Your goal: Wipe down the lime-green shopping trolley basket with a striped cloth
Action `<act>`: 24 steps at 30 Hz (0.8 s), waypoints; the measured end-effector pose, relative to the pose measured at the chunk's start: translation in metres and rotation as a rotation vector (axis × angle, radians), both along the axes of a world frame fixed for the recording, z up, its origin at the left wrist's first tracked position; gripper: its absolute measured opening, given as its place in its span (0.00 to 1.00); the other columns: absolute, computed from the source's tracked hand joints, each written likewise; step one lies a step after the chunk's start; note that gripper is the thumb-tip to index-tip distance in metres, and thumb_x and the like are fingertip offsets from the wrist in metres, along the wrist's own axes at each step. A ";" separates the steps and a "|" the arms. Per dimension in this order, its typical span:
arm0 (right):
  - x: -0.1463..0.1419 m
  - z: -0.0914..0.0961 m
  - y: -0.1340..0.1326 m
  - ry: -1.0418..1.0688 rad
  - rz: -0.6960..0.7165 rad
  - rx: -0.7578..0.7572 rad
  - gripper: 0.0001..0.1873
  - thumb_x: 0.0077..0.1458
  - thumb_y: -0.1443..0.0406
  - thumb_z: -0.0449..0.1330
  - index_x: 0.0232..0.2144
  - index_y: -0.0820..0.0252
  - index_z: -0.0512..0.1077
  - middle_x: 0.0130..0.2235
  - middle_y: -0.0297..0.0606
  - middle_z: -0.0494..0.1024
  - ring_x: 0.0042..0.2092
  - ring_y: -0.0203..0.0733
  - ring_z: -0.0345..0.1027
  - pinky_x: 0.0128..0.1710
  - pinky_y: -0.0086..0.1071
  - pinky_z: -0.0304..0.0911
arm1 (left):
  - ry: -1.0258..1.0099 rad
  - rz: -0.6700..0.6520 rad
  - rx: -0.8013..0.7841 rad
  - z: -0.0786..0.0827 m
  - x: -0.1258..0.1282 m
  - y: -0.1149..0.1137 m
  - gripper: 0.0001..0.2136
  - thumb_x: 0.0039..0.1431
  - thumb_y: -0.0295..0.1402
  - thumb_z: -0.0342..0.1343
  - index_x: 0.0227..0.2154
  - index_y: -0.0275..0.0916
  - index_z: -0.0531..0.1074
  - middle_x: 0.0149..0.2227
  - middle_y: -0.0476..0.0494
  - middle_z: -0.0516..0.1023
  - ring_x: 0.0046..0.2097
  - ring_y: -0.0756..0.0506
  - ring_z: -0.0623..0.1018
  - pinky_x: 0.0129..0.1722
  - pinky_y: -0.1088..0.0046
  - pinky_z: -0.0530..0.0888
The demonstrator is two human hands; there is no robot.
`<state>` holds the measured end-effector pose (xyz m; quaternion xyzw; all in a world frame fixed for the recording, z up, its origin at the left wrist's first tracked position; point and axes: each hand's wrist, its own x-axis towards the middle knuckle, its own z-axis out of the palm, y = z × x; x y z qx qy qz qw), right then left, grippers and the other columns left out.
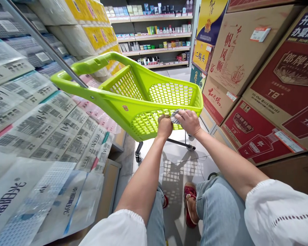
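Note:
A lime-green shopping cart (105, 106) with latticed basket walls stands side-on in front of me, its raised handle to the left. My right hand (189, 121) is closed on a crumpled grey-and-white cloth (175, 118) against the near side of the basket, close to its right end. Just left of the cloth, my left hand (165, 125) is closed in a fist at the same latticed wall. Its fingers point away from me, so what they grip, if anything, is hidden. The inside of the basket shows only in part.
Packed paper goods (41, 126) are stacked along the left, with yellow packs (92, 10) behind. Red and brown cartons (261, 133) line the right side. Shelves of bottles and boxes (151, 34) close the far end. A grey metal pole (45, 42) slants across the cart's handle. Tiled floor (179, 171) lies below.

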<state>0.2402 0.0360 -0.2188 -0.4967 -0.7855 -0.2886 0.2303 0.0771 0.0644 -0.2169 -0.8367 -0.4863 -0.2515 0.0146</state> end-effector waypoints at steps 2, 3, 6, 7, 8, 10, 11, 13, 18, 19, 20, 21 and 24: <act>0.000 -0.024 0.000 -0.044 0.027 -0.056 0.16 0.64 0.64 0.45 0.50 0.49 0.67 0.53 0.37 0.71 0.46 0.44 0.59 0.42 0.39 0.50 | -0.008 -0.019 0.006 0.001 -0.002 -0.001 0.12 0.58 0.25 0.47 0.37 0.37 0.76 0.38 0.37 0.77 0.43 0.40 0.73 0.48 0.62 0.66; 0.001 -0.036 -0.001 -0.074 0.044 -0.092 0.16 0.65 0.64 0.44 0.49 0.49 0.67 0.52 0.37 0.71 0.45 0.44 0.59 0.42 0.38 0.50 | -0.010 -0.025 0.013 0.002 -0.003 -0.001 0.12 0.59 0.26 0.46 0.37 0.38 0.76 0.36 0.38 0.77 0.43 0.41 0.73 0.48 0.63 0.65; 0.003 -0.065 -0.006 -0.183 0.112 -0.204 0.17 0.65 0.65 0.43 0.48 0.51 0.68 0.52 0.39 0.71 0.45 0.43 0.61 0.41 0.37 0.51 | -0.003 -0.025 0.037 0.002 -0.004 -0.002 0.14 0.63 0.30 0.44 0.37 0.40 0.76 0.34 0.40 0.77 0.42 0.41 0.73 0.48 0.63 0.64; 0.005 -0.071 -0.007 -0.217 0.136 -0.238 0.17 0.65 0.66 0.44 0.48 0.53 0.69 0.51 0.39 0.72 0.45 0.43 0.61 0.41 0.37 0.52 | -0.001 -0.023 0.045 0.002 -0.005 -0.002 0.14 0.63 0.31 0.43 0.37 0.41 0.76 0.34 0.40 0.77 0.42 0.41 0.73 0.48 0.63 0.64; 0.006 -0.074 -0.009 -0.239 0.157 -0.268 0.16 0.64 0.66 0.44 0.47 0.54 0.69 0.50 0.40 0.72 0.45 0.42 0.61 0.41 0.36 0.52 | 0.001 -0.024 0.052 0.001 -0.005 -0.002 0.14 0.64 0.31 0.43 0.38 0.41 0.76 0.34 0.40 0.77 0.42 0.41 0.72 0.48 0.62 0.64; 0.009 -0.074 -0.010 -0.252 0.184 -0.307 0.16 0.64 0.67 0.44 0.45 0.55 0.70 0.49 0.40 0.73 0.45 0.42 0.62 0.41 0.36 0.52 | 0.004 -0.026 0.057 0.000 -0.005 -0.001 0.15 0.64 0.32 0.42 0.39 0.41 0.75 0.35 0.40 0.77 0.42 0.41 0.72 0.48 0.62 0.64; 0.010 -0.071 -0.010 -0.245 0.185 -0.315 0.16 0.64 0.67 0.44 0.45 0.55 0.70 0.49 0.40 0.73 0.45 0.42 0.62 0.40 0.35 0.52 | 0.005 -0.030 0.054 0.000 -0.005 0.000 0.15 0.64 0.33 0.42 0.39 0.41 0.75 0.35 0.40 0.77 0.41 0.42 0.72 0.48 0.62 0.64; 0.012 -0.059 -0.009 -0.217 0.164 -0.307 0.16 0.64 0.66 0.44 0.45 0.55 0.70 0.48 0.40 0.73 0.45 0.42 0.62 0.40 0.35 0.52 | 0.003 -0.033 0.046 0.000 -0.005 0.001 0.16 0.65 0.33 0.42 0.39 0.41 0.76 0.36 0.40 0.77 0.41 0.42 0.73 0.49 0.63 0.63; 0.015 -0.014 -0.008 -0.130 0.056 -0.222 0.16 0.64 0.65 0.44 0.47 0.53 0.69 0.49 0.40 0.72 0.45 0.44 0.60 0.42 0.37 0.50 | -0.006 -0.022 0.051 0.002 -0.004 0.001 0.16 0.65 0.34 0.41 0.36 0.40 0.76 0.35 0.39 0.77 0.41 0.42 0.74 0.48 0.63 0.64; 0.016 -0.005 -0.009 -0.102 0.034 -0.200 0.16 0.64 0.65 0.44 0.47 0.52 0.69 0.50 0.40 0.72 0.46 0.44 0.60 0.43 0.37 0.50 | -0.002 -0.019 0.053 0.002 -0.004 0.001 0.16 0.65 0.34 0.42 0.36 0.40 0.76 0.35 0.39 0.77 0.41 0.42 0.74 0.48 0.62 0.64; 0.016 0.004 -0.009 -0.071 0.015 -0.176 0.17 0.64 0.64 0.45 0.48 0.52 0.69 0.50 0.39 0.72 0.46 0.44 0.59 0.43 0.38 0.50 | 0.006 -0.013 0.055 0.002 -0.004 0.001 0.16 0.65 0.34 0.42 0.36 0.40 0.76 0.36 0.39 0.78 0.42 0.42 0.74 0.49 0.62 0.65; 0.017 0.011 -0.010 -0.037 -0.003 -0.149 0.17 0.64 0.64 0.45 0.49 0.52 0.69 0.51 0.39 0.72 0.46 0.44 0.59 0.44 0.38 0.50 | 0.016 -0.008 0.055 0.003 -0.003 0.001 0.15 0.64 0.34 0.42 0.37 0.40 0.77 0.36 0.39 0.78 0.43 0.41 0.74 0.49 0.62 0.65; 0.017 0.029 -0.012 0.072 -0.046 -0.078 0.17 0.62 0.65 0.46 0.49 0.52 0.69 0.52 0.39 0.71 0.47 0.45 0.58 0.46 0.38 0.50 | 0.034 -0.004 0.052 0.003 -0.003 0.002 0.15 0.64 0.33 0.43 0.38 0.40 0.77 0.37 0.37 0.78 0.43 0.41 0.75 0.50 0.61 0.65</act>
